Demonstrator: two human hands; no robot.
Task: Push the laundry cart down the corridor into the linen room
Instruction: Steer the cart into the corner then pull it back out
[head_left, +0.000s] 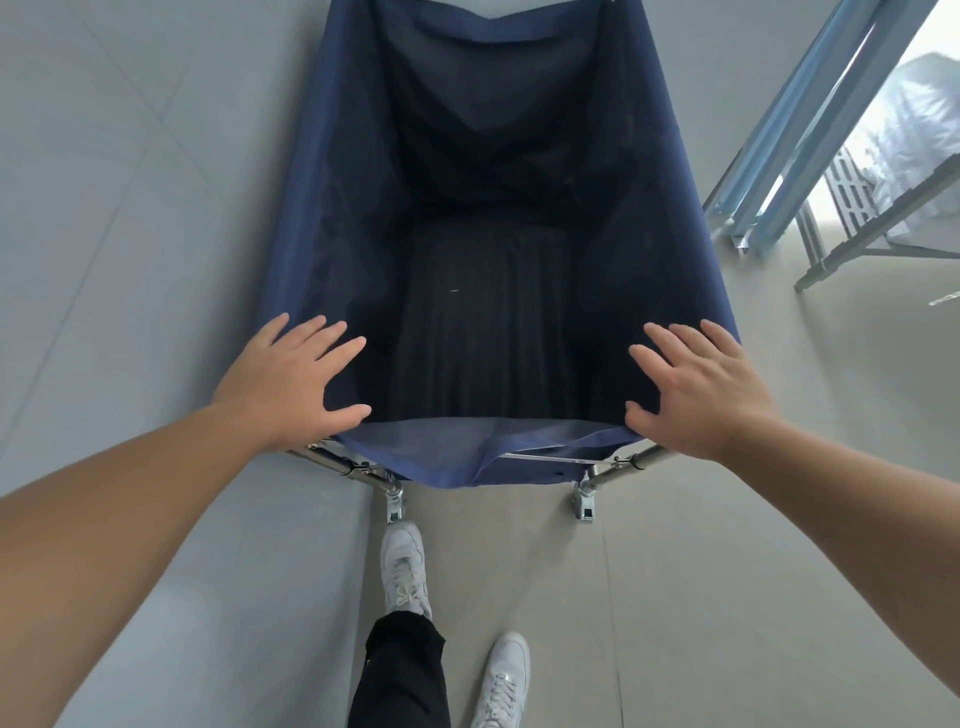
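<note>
The laundry cart (467, 460) is a deep navy fabric bag on a chrome tube frame with small casters (584, 503). It stands straight ahead of me and fills the middle of the view. Dark pleated cloth (483, 338) lies at its bottom. My left hand (291, 374) lies flat with spread fingers over the near left corner of the rim. My right hand (701, 387) lies the same way over the near right corner. Neither hand curls around the frame.
A grey tiled wall (130, 208) runs close along the cart's left side. At the upper right stands a metal shelf rack (810, 156) with a white bagged bundle (914, 130) behind it. Beige floor (727, 597) lies to the right. My white shoes (405, 571) are just behind the casters.
</note>
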